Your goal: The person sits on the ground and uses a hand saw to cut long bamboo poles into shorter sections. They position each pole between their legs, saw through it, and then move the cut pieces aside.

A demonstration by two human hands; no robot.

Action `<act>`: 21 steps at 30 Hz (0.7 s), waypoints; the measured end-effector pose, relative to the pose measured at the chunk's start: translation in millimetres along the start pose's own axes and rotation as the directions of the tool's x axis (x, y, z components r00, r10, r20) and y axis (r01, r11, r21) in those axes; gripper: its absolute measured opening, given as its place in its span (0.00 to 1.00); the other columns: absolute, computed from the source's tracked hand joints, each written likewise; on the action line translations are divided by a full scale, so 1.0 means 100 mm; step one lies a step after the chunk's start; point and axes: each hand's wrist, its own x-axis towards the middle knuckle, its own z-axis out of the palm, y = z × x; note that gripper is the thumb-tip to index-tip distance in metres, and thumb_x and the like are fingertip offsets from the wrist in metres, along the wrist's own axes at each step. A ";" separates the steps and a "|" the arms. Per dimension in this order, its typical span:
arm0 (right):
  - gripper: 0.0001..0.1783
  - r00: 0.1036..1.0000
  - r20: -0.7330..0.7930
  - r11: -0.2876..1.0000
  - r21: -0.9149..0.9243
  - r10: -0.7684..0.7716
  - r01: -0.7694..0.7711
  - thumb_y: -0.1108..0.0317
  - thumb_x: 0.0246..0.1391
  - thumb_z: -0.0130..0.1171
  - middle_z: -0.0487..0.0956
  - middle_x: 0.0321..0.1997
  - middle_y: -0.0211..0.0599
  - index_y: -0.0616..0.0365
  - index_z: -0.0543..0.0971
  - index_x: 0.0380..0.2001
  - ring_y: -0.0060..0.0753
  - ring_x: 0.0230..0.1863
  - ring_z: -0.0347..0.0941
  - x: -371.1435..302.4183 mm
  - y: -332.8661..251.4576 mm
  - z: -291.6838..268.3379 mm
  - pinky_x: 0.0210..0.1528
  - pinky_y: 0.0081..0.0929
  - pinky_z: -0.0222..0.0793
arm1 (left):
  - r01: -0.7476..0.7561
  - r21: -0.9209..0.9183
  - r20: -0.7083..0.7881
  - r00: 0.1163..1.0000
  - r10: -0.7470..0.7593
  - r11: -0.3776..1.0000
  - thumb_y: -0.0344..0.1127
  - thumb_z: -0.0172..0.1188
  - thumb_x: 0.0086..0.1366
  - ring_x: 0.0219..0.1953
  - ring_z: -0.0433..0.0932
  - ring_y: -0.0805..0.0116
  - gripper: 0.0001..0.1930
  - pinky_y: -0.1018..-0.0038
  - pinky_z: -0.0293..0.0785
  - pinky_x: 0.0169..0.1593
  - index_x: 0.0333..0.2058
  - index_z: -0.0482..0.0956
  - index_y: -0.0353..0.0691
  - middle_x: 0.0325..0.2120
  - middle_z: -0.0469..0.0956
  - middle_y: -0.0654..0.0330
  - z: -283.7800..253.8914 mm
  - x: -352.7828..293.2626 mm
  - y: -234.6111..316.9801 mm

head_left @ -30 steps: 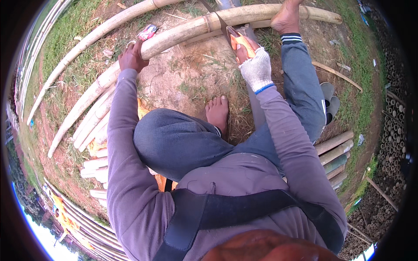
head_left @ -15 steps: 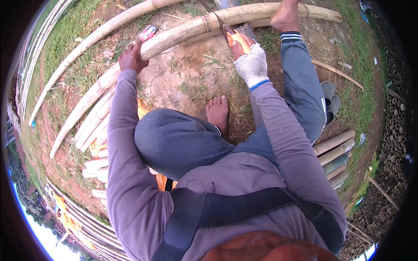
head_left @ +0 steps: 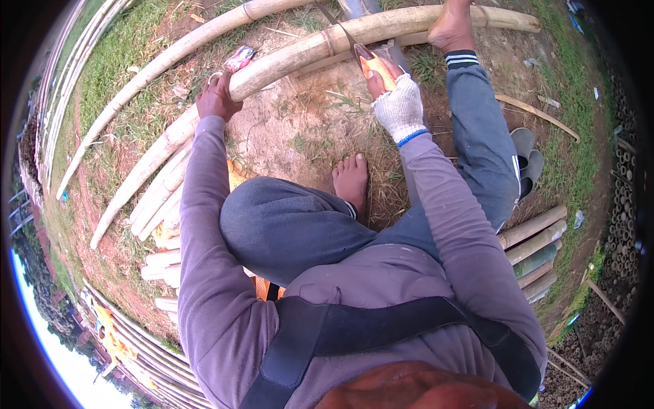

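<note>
A thick pale bamboo pole point(head_left: 286, 56) runs across in front of me. My left hand point(head_left: 218, 99) is bare, its fingers curled over the pole toward the left. In a white knit glove with bare fingertips, my right hand point(head_left: 393, 95) grips the orange handle of a hand saw point(head_left: 379, 69). Its dark, narrow blade crosses the pole right of the middle; whether the teeth are in a cut is not visible. My bare right foot point(head_left: 455, 28) presses on the pole farther right, and my left foot point(head_left: 351, 178) rests on the ground.
Another long bamboo pole point(head_left: 163, 65) curves beyond. Cut bamboo pieces point(head_left: 535, 247) lie at my right, with more point(head_left: 160, 262) at my left. Grey slippers point(head_left: 528, 160) sit beside my right leg. Stacked bamboo ends point(head_left: 623, 225) line the far right. A colourful wrapper point(head_left: 240, 58) lies near my left hand.
The whole view has shifted slightly, so everything appears a little farther right and down. Both hands keep their holds, with little visible movement against the pole.
</note>
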 end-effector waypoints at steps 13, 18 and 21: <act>0.25 0.998 -0.048 0.999 0.025 0.033 -0.032 0.54 0.66 0.66 0.86 0.47 0.61 0.59 0.83 0.58 0.66 0.50 0.84 -0.01 0.15 0.06 0.52 0.48 0.80 | -0.012 0.005 -0.001 1.000 0.012 1.000 0.49 0.81 0.48 0.64 0.80 0.53 0.47 0.46 0.74 0.64 0.69 0.72 0.63 0.63 0.79 0.61 -0.06 0.01 0.10; 0.25 0.999 0.038 0.992 0.119 0.031 -0.035 0.60 0.65 0.66 0.86 0.51 0.59 0.62 0.81 0.60 0.59 0.54 0.85 -0.38 -0.01 -0.31 0.56 0.45 0.79 | 0.023 0.023 -0.016 1.000 -0.023 0.999 0.49 0.82 0.47 0.63 0.80 0.53 0.46 0.46 0.74 0.65 0.67 0.73 0.64 0.63 0.80 0.61 -0.02 -0.06 -0.05; 0.26 0.987 0.150 0.980 0.184 0.050 -0.077 0.71 0.64 0.65 0.85 0.57 0.56 0.68 0.77 0.64 0.50 0.57 0.85 -1.25 -0.13 -1.06 0.60 0.40 0.79 | 0.051 -0.003 0.021 0.998 -0.051 0.999 0.48 0.83 0.45 0.64 0.80 0.52 0.46 0.46 0.74 0.65 0.66 0.74 0.63 0.61 0.81 0.61 -0.06 -0.16 -0.06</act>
